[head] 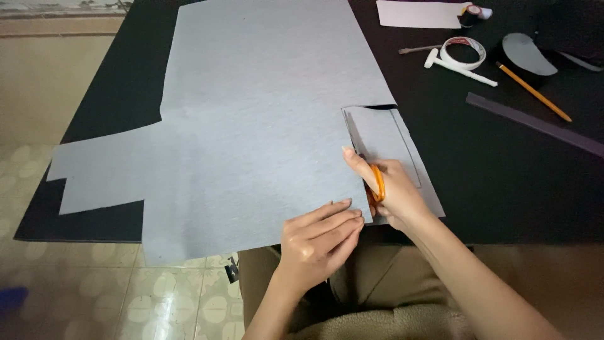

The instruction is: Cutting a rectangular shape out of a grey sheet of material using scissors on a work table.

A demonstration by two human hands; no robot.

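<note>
I see a black surface (497, 189) over tiled floor (38, 296); my left hand (318, 239) flat on grey sheet (251, 126), right hand (387, 192) closed around orange-handled scissors (378, 182), frame centre.

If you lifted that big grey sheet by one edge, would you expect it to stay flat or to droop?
The grey sheet would probably droop: it looks thin, and its near corner overhangs the black table edge. It lies flat without creases, so it likely has some body, like felt or card. It seems light, since the left hand pins it while the right hand works orange-handled scissors.
</note>
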